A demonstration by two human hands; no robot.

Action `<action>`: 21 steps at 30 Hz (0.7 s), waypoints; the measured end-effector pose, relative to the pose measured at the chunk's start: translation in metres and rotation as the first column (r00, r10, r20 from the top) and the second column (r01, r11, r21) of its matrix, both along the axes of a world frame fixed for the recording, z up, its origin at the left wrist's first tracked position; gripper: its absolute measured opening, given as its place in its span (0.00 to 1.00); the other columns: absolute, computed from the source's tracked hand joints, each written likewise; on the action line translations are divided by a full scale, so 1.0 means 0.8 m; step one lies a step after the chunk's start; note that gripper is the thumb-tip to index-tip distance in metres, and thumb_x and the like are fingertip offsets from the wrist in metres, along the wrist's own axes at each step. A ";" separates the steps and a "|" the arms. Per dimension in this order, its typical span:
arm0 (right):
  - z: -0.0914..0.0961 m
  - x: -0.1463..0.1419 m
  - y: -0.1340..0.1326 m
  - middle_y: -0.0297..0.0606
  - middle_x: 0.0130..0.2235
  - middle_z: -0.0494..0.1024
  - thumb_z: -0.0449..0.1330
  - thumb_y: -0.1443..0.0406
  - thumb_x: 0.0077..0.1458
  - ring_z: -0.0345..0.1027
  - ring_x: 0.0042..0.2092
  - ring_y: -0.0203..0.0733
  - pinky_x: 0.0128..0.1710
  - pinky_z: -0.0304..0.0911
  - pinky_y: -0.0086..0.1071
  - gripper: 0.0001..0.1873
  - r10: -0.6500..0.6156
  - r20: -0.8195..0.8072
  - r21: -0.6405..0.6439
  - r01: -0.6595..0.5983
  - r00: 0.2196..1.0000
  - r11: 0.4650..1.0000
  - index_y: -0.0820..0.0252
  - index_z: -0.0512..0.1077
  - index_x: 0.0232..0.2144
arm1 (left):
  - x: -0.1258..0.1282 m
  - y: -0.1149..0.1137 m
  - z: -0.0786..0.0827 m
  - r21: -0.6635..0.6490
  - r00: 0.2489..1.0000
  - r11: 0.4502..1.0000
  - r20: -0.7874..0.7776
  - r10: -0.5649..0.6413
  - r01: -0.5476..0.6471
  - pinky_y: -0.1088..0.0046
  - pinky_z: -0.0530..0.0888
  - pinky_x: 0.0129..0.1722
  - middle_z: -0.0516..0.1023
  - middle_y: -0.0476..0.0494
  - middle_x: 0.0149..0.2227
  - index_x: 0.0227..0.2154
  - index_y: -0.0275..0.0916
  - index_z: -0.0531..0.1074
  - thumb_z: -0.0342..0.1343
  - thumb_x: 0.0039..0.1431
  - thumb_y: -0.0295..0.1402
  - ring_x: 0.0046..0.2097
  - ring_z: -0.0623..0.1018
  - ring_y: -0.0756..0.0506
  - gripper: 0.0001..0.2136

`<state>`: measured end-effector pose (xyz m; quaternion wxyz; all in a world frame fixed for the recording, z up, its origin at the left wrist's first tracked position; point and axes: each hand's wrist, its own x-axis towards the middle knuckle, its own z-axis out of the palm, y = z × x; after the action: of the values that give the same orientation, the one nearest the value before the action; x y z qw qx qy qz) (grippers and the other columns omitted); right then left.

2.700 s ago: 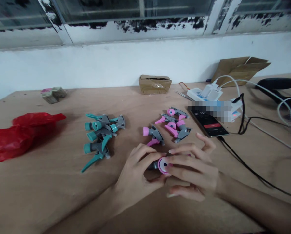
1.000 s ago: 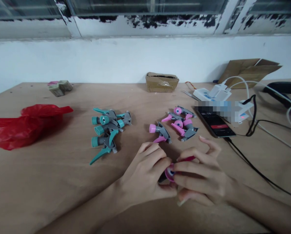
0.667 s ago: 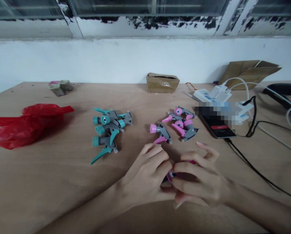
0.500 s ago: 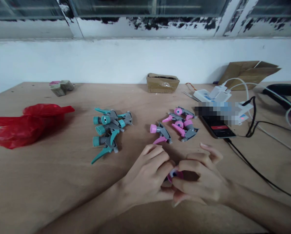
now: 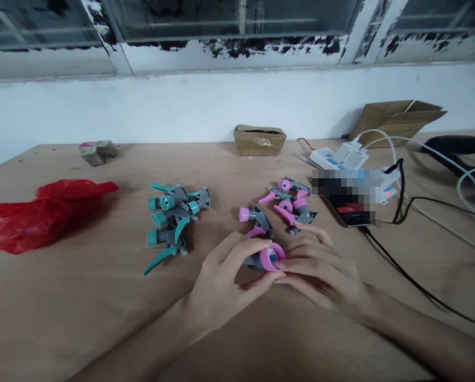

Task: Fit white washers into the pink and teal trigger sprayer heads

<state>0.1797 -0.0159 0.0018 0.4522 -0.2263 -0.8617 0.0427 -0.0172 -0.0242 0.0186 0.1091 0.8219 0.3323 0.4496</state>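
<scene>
Between my two hands is a trigger spray head, grey with a pink collar whose open end faces me and to the right. My left hand grips it, thumb and fingers curled round the grey body and the collar. The fingertips of my right hand press together at the collar's right rim. Just beyond my hands lie several pink and grey trigger spray heads. To the left is a pile of teal and grey trigger spray heads.
A red plastic bag lies at the left. Along the wall stand small blocks, a cardboard box and an open carton. At the right are a phone, a white power strip and trailing cables.
The spray head in my hands has come up and slightly left, its collar now more exposed. My left hand's grip has opened wider around it. The whole view has shifted slightly.
</scene>
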 end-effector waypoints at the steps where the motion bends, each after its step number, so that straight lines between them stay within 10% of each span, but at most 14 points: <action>1: 0.001 -0.001 -0.001 0.32 0.32 0.77 0.61 0.69 0.52 0.71 0.34 0.34 0.51 0.57 0.45 0.09 -0.006 -0.006 -0.013 0.006 1.000 1.000 0.60 0.70 0.38 | 0.000 -0.001 -0.002 -0.002 1.000 1.000 -0.003 -0.019 0.019 0.72 0.74 0.37 0.75 0.47 0.35 0.42 0.39 0.66 0.60 0.52 0.29 0.37 0.75 0.50 0.14; 21: -0.001 0.008 0.012 0.30 0.29 0.70 0.55 0.60 0.58 0.63 0.33 0.33 0.53 0.50 0.42 0.08 -0.087 0.220 0.056 0.077 0.972 0.995 0.56 0.72 0.32 | 0.001 0.001 -0.005 -0.120 0.949 0.991 -0.304 -0.087 0.053 0.77 0.73 0.29 0.70 0.47 0.36 0.33 0.38 0.70 0.47 0.63 0.33 0.31 0.73 0.52 0.08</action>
<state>0.1858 -0.0065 0.0013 0.3597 -0.2544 -0.8974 -0.0219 -0.0161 -0.0235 0.0144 0.1169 0.8861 0.3402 0.2924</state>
